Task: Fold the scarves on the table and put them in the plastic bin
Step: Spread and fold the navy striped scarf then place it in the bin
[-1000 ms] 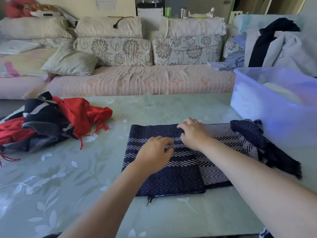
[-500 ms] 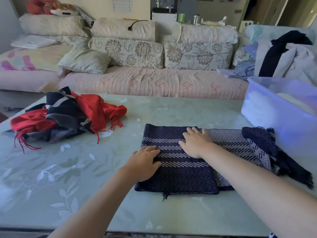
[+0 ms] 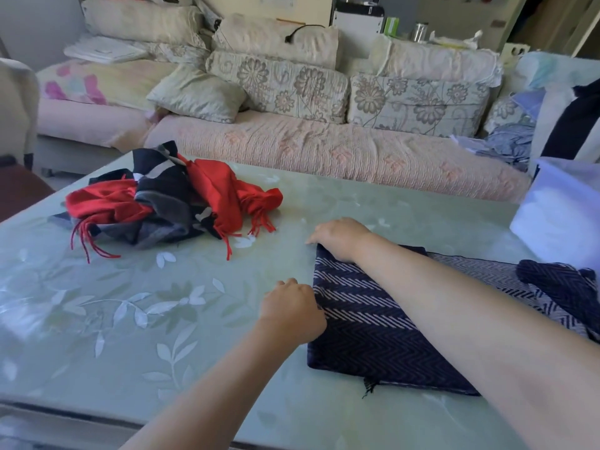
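Note:
A navy herringbone scarf point(image 3: 367, 323) lies partly folded on the right half of the table, its loose fringed end point(image 3: 558, 287) bunched toward the right. My left hand point(image 3: 292, 310) is at the scarf's left folded edge, fingers curled onto it. At the far left corner of the same edge, my right hand point(image 3: 341, 238) has its fingertips curled over the cloth. The translucent plastic bin point(image 3: 558, 219) stands at the table's right edge, partly cut off by the frame. A heap of red and dark scarves point(image 3: 172, 203) lies at the table's far left.
The glass-topped table point(image 3: 162, 319) has a leaf pattern, and its front edge runs along the bottom. A sofa point(image 3: 324, 151) with cushions stands behind it. Clothes are piled on a seat point(image 3: 552, 125) at the far right.
Both hands slid left from the middle of the navy scarf to its left edge, and their fingers went from flat to curled. The view swung left.

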Motion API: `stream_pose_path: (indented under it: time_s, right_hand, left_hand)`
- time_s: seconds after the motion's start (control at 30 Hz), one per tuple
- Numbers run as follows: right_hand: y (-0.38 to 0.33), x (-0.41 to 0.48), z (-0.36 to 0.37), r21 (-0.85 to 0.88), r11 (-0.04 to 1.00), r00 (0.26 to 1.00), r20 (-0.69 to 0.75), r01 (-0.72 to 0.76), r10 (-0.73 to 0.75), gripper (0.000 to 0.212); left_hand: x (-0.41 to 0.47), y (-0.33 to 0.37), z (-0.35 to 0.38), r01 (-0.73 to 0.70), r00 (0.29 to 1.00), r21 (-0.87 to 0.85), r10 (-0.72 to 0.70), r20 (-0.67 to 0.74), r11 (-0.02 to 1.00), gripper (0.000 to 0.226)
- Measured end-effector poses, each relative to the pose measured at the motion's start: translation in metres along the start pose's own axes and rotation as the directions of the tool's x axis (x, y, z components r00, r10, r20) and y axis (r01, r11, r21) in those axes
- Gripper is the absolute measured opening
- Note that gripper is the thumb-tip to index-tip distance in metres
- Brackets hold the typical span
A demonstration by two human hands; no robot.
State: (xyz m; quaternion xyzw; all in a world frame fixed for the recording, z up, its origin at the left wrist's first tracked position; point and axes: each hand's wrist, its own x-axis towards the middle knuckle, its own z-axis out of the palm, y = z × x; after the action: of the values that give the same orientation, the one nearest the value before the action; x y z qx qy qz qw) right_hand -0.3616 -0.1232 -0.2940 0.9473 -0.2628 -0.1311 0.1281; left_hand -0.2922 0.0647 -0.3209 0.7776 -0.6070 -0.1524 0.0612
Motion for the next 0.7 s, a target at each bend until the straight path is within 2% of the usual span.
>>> stream_pose_path:
  time_s: [0.1,0.27,0.3,0.37,0.43,0.53,0.7]
  right_hand:
    - [0.002,0.007,-0.001,0.040,0.999,1.000,0.004,-0.013,0.013,0.038]
    - [0.008,0.014,-0.006,0.242,0.961,0.984,-0.082,-0.136,0.160,0.022]
    - [0.008,0.017,-0.008,0.315,0.935,0.972,-0.111,-0.161,0.205,0.021]
    - [0.005,0.025,-0.013,0.426,0.888,0.947,-0.177,-0.173,0.269,0.021]
    - [-0.003,0.036,-0.020,0.468,0.870,0.933,-0.220,-0.156,0.286,0.022]
    - [-0.022,0.058,-0.033,0.486,0.868,0.926,-0.275,-0.099,0.259,0.022]
    - [-0.075,0.104,-0.057,0.470,0.883,0.943,-0.300,0.013,0.146,0.019]
  left_hand:
    - [-0.002,0.008,-0.003,-0.011,0.999,-0.120,0.006,-0.043,0.993,0.008]
    - [-0.006,0.005,-0.013,-0.022,0.985,-0.416,-0.052,-0.164,0.909,0.002]
    - [-0.005,0.001,-0.016,-0.042,0.981,-0.447,-0.049,-0.190,0.894,0.010]
    - [-0.005,-0.014,-0.026,-0.081,0.978,-0.426,-0.009,-0.207,0.901,0.030]
    - [-0.005,-0.032,-0.038,-0.073,0.984,-0.365,0.007,-0.179,0.928,0.037]
    - [-0.005,-0.062,-0.053,0.009,0.993,-0.268,-0.041,-0.115,0.963,0.032]
    - [-0.004,-0.108,-0.070,0.208,0.977,-0.097,-0.202,0.073,0.973,0.039]
